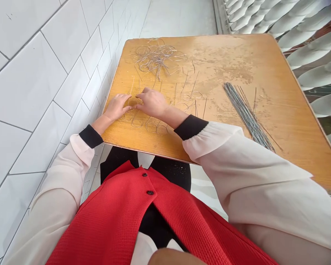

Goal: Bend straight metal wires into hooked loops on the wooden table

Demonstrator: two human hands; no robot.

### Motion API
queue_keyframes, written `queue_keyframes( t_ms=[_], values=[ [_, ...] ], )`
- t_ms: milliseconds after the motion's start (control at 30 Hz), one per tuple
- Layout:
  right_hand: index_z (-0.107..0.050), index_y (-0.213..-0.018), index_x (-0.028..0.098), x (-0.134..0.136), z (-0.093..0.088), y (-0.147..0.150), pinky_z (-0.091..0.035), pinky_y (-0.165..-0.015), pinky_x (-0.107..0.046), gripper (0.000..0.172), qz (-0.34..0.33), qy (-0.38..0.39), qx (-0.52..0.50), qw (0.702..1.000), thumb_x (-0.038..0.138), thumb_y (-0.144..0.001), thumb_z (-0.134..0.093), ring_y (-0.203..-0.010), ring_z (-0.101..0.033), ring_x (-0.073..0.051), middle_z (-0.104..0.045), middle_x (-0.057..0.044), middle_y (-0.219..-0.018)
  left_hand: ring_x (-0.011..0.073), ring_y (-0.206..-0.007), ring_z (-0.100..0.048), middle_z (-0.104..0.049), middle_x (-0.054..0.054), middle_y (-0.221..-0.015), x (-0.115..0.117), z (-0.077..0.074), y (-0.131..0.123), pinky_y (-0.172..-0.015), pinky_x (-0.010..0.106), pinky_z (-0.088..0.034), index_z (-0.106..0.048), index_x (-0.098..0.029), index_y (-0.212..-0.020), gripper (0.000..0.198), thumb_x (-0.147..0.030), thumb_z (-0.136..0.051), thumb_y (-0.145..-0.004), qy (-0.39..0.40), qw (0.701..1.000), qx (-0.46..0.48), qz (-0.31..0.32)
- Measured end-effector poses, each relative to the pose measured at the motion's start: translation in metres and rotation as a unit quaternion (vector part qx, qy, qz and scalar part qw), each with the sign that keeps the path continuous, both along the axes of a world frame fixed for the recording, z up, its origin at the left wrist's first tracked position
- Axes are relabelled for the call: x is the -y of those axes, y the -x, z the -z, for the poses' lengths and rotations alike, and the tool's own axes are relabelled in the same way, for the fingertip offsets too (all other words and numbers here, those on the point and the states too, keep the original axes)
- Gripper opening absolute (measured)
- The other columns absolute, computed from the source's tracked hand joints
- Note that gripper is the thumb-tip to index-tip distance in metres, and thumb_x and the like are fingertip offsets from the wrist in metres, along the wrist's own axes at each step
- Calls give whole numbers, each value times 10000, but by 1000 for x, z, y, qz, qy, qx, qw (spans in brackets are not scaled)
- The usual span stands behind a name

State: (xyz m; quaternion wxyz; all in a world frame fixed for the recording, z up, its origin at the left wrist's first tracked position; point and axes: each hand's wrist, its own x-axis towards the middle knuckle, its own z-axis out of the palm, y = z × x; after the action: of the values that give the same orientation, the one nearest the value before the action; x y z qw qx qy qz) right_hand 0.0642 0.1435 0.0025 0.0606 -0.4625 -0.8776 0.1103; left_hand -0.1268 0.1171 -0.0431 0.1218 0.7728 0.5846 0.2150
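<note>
My left hand (117,106) and my right hand (152,102) rest close together on the near left part of a worn wooden table (226,62). Their fingertips meet and pinch a thin wire piece (132,107) between them. Bent wire pieces with looped ends (151,127) lie flat under and around both hands. More looped pieces (190,96) lie just right of my right hand. Both arms wear pale sleeves with black cuffs.
A tangled heap of bent wires (156,57) sits at the table's far left. A bundle of straight wires (246,116) lies on the right. A white tiled wall (30,84) runs along the left; white railing slats (306,40) stand at the right.
</note>
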Motion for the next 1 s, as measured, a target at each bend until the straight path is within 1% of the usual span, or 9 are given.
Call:
queue_keyframes(
  t_ms=[67,133,300,433,533,633,800,933,1000],
  values=[
    [-742,-1268,116,0,1,6,-489,-946,-437,378,-9,0,26,1000,325,-974,-628,-1182,-643,-367,-668,-214,-1314,333,-1370,-593,-669,184,-1448,0,0,1,-1200,477,-419,-627,-141,-1420,527,-340,-700,-937,8,1000,6,8],
    [-738,-1245,103,0,1,8,-478,-936,-418,358,-12,2,34,999,313,-977,-625,-1156,-640,-348,-667,-214,-1297,330,-1390,-588,-661,171,-1473,0,1,1,-1217,485,-405,-621,-166,-1433,529,-332,-697,-936,13,1000,9,13],
    [-738,-1069,136,-6,2,5,-446,-915,-365,180,-16,17,26,999,243,-947,-660,-1075,-620,-275,-690,-163,-1220,331,-1436,-566,-631,153,-1527,-1,3,3,-1253,499,-370,-610,-192,-1455,558,-305,-708,-917,20,999,13,30],
    [-734,-994,134,-9,-2,7,-445,-875,-346,136,-21,18,43,999,244,-932,-684,-1043,-624,-264,-693,-158,-1186,326,-1456,-553,-617,154,-1544,-1,3,3,-1266,494,-358,-600,-182,-1464,582,-303,-719,-907,20,999,13,36],
    [-706,-909,146,-9,-2,9,-449,-874,-339,85,-19,28,31,999,229,-909,-720,-1029,-621,-260,-688,-127,-1094,324,-1459,-551,-618,135,-1549,-1,2,3,-1266,518,-352,-600,-211,-1466,574,-281,-707,-906,20,999,19,42],
    [-675,-850,158,-9,-2,10,-456,-879,-342,103,-18,31,22,999,225,-899,-734,-1014,-615,-255,-676,-105,-1024,323,-1435,-568,-644,127,-1518,0,0,3,-1256,514,-365,-614,-212,-1453,556,-286,-697,-909,23,999,18,43],
    [-728,-939,154,-6,-4,11,-451,-845,-350,85,-21,34,42,998,224,-936,-680,-1009,-620,-259,-685,-139,-1142,326,-1385,-596,-681,120,-1458,1,-2,1,-1233,494,-392,-641,-213,-1428,529,-278,-697,-905,29,999,19,35],
    [-764,-1132,129,-7,-5,12,-438,-845,-347,231,-16,47,45,998,215,-927,-701,-1032,-620,-262,-693,-157,-1204,339,-1384,-592,-682,141,-1449,1,-2,0,-1232,491,-390,-647,-187,-1424,527,-273,-703,-908,29,999,14,31],
    [-767,-1165,135,-8,-2,11,-440,-852,-352,255,-23,47,41,998,210,-938,-676,-1055,-623,-269,-694,-158,-1218,335,-1393,-586,-678,135,-1457,1,0,1,-1235,488,-388,-640,-199,-1434,532,-268,-702,-910,27,999,16,33]
  ],
)
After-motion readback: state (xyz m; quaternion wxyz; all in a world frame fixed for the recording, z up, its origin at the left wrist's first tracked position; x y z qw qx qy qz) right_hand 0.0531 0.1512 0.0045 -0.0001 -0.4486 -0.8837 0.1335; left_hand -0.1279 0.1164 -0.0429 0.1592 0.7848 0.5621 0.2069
